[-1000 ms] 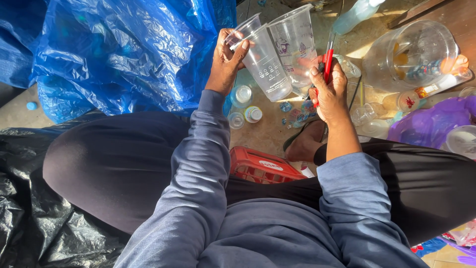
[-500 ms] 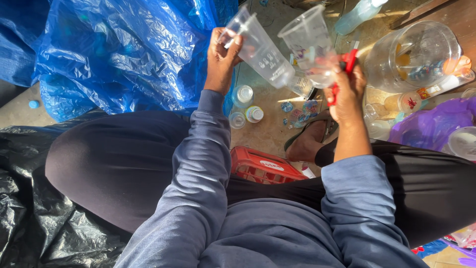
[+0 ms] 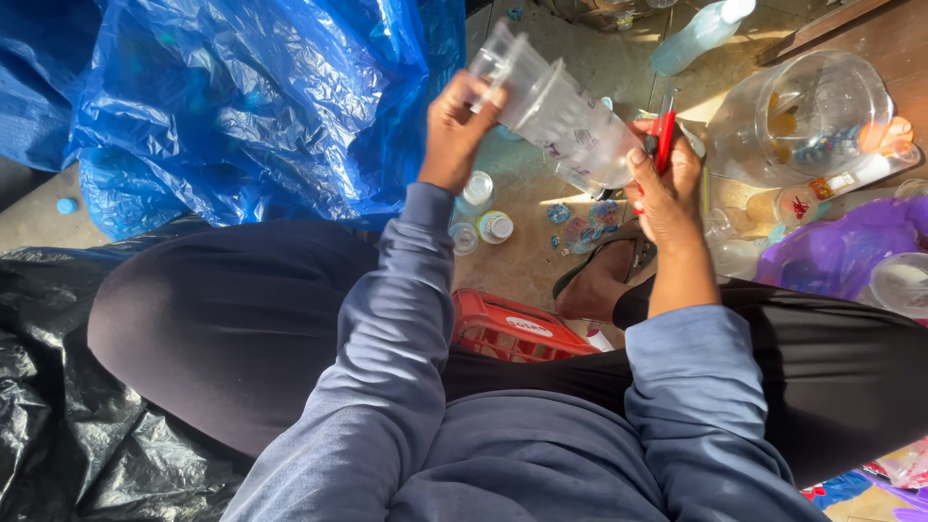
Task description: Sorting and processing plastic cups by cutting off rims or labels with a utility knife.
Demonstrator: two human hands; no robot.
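Clear plastic cups [image 3: 556,111], nested into a short stack and tilted so the open mouths point up and to the left, sit high in the middle of the view, held between both hands. The left hand [image 3: 454,135] is closed around the upper, open end of the stack, fingers curled over the rim and thumb against the wall. The right hand [image 3: 667,188] meets the lower, base end of the stack; it is partly closed, its fingers wrapped around a red-handled tool [image 3: 663,135] that stands upright against the cups, though whether this is a cutter or scissors cannot be told. Both arms wear blue-grey sleeves [image 3: 387,367] and reach forward over dark trousers [image 3: 222,329]. Below the cups lies a dusty concrete floor [image 3: 527,251] in strong sunlight, scattered with small bottle caps [image 3: 495,226] and bits of plastic. A sandalled foot [image 3: 599,280] rests on the floor under the right wrist, and a red plastic crate [image 3: 507,329] shows just beside the knee. To the right of the right hand lies a large clear plastic jug [image 3: 802,111] on its side, with a purple bag [image 3: 841,246] near it and a pale clear bottle [image 3: 698,34] farther up. To the left of the left hand billows a big blue plastic bag [image 3: 242,97], and black plastic sheeting [image 3: 58,406] covers the lower left corner.
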